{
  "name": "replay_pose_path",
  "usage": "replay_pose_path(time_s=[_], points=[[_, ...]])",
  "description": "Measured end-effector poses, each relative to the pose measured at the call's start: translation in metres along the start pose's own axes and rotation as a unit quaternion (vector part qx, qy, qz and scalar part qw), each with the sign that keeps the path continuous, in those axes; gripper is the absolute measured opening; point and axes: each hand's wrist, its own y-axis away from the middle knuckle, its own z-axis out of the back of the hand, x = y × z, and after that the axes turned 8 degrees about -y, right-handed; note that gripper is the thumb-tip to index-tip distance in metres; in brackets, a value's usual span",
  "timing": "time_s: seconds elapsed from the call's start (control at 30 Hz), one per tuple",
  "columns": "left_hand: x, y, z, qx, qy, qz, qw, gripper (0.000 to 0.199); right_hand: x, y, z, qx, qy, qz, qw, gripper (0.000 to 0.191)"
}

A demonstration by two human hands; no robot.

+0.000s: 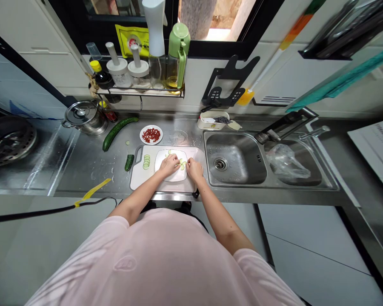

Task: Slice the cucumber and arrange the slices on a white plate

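Two bare hands work over one white square plate (178,177) on the cutting board (138,180). The left hand (169,165) curls above it, the right hand (194,169) bends at its right edge; I can't tell whether either grips the cucumber slices (183,165) there. One row of slices (146,161) lies on the board's left part. Left of the board: one cucumber piece (129,162). Behind: one whole cucumber (119,131), leftward, and one round plate (161,139) of chopped red bits. The steel counter (83,174) holds two sink basins (245,159) to the board's right.
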Motion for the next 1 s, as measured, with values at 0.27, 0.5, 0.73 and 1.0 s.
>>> replay_pose_path(time_s=[0.27,0.5,0.73,1.0], points=[[-0.003,0.002,-0.006,0.009,0.005,0.025,1.000,0.017,0.000,-0.001,0.000,0.002,0.004,-0.001,1.000,0.030],[-0.001,0.006,-0.007,-0.013,0.004,0.005,1.000,0.020,0.000,0.000,0.002,0.003,-0.005,-0.004,1.000,0.032],[-0.001,0.010,-0.010,-0.001,-0.032,-0.030,0.999,0.028,0.000,0.002,0.004,0.009,-0.008,-0.012,1.000,0.034],[0.000,0.009,-0.015,0.010,-0.040,-0.027,0.999,0.029,-0.003,-0.001,-0.004,0.000,-0.016,-0.014,1.000,0.030]])
